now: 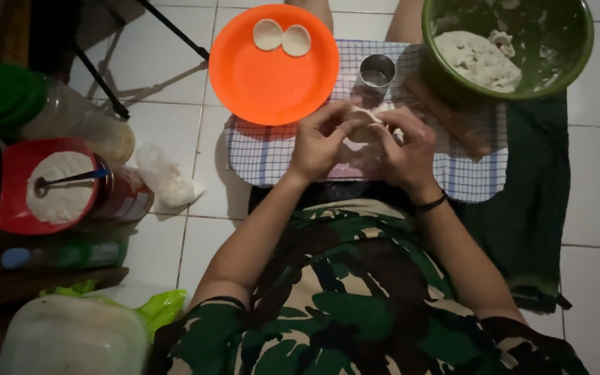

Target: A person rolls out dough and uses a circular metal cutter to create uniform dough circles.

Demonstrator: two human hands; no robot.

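Nearest on the left, a translucent lidded tub [71, 339] sits on a green plastic bag [161, 305]. Beyond it, a red container of white flour [46, 186] holds a spoon, beside a clear bottle with a green cap [8, 94]. At centre, the left hand [321, 142] and right hand [407, 153] pinch a small dough round [362, 128] between their fingertips over a blue-checked cloth [467, 177]. Just beyond stand a metal cup [376, 71], an orange plate [272, 76] bearing two dough discs [282, 37], and, far right, a green bowl [564, 48] of dough.
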